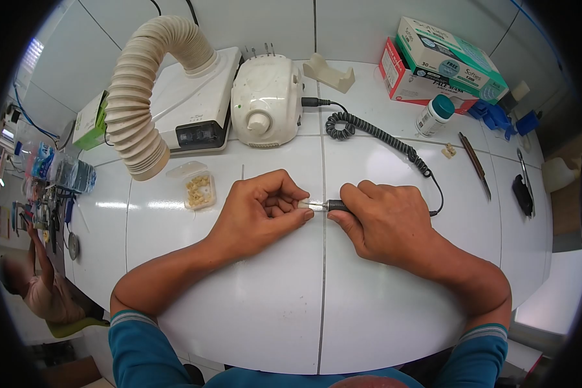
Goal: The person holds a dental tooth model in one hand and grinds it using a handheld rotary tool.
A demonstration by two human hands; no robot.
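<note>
Clearly, right fingers (354,196) grip a handpiece (335,205), left fingers (293,223) pinch a pale piece (304,204); the upper box (451,57) reads "Softies", "30", "FREE"

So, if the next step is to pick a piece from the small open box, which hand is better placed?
Probably the left hand: it is nearer to the box, though it seems to pinch something small. The right hand grips the corded handpiece and is farther away.

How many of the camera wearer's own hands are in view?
2: the left hand, left of centre, pinching a small pale piece; the right hand, right of centre, gripping the handpiece.
</note>
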